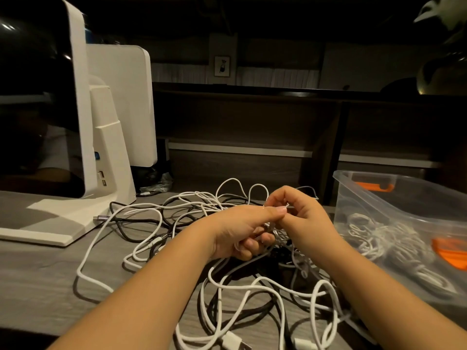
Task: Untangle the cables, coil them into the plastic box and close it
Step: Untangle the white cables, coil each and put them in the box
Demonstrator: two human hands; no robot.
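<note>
A white monitor on its stand stood at ten o'clock on the grey desk, a second white screen just behind it, turned away. A dark shelf unit ran across the back at twelve o'clock. The clear plastic box sat at three o'clock, open, with orange latches showing and coiled pale cables already inside; its near wall touched the edge of the tangle.

The tangle of white and black cables sprawled over the middle of the desk from nine o'clock to five o'clock, with no single long axis; loops crossed one another. A metal plug pointed toward nine o'clock beside the monitor base, and white USB plugs lay at six o'clock.

Above the heap, the left hand curled round a bunch of white strands. The right hand pinched a thin white cable end between thumb and fingertips, touching the left thumb.
</note>
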